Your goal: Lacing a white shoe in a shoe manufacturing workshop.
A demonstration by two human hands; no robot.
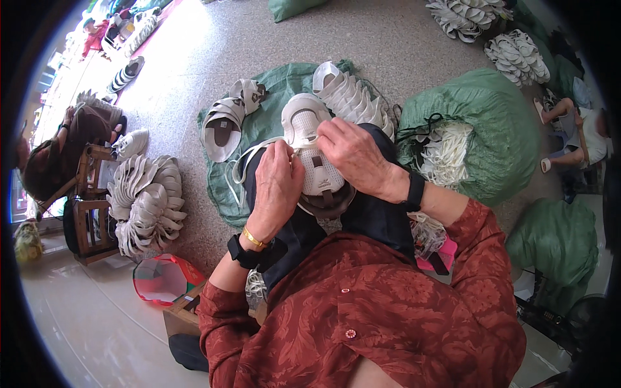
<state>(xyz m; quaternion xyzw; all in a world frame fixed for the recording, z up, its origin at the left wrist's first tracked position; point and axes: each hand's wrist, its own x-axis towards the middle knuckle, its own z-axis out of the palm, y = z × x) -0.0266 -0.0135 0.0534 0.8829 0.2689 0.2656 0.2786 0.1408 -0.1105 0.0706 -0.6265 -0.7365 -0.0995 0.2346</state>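
Note:
A white mesh shoe upper (304, 123) rests across my knees, toe pointing away from me. Over its left side, the fingers of my left hand (277, 184) are pinched on a white shoelace (249, 154), whose loose loops hang off to the left. My right hand (359, 158) is closed at the upper's right edge, with thumb and fingertips pinching the lace beside the eyelets. The fingertips partly hide the lace there. The shoe's tongue (317, 174) lies between my hands, toward my lap.
A green sack (501, 129) at my right spills white laces (446, 155). Finished-looking uppers (223, 132) and a stacked row (352, 97) lie on green cloth (265, 77). At left are coiled uppers (145, 200) and a red-rimmed bucket (162, 275). Other people sit at both sides.

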